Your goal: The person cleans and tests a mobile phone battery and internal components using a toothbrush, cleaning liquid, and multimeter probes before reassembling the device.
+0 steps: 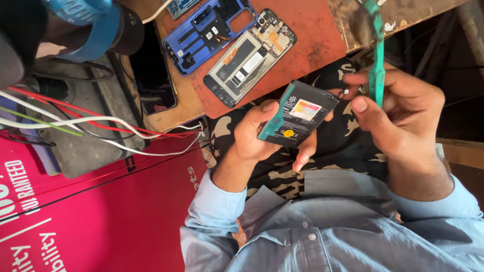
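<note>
**Battery held over the lap, pry tool in the other hand**

The flat black battery (298,115) with a teal edge sits between both hands, above the lap and just below the near edge of the surface (312,30). The left hand (262,136) cradles it from beneath, thumb pressed on its teal end and fingers curled under its lower edge. The right hand (398,116) is closed on a green pry tool (375,65), which stands nearly upright; its thumb points toward the battery's right corner, and one fingertip appears to touch that corner.

Both forearms, in light blue sleeves, bend inward from the body.

On the surface lie an opened phone chassis (250,58) and, beside it, a blue back frame (206,32). The pry tool's upper end is cut off by the frame. Contact between tool and battery cannot be determined.
</note>
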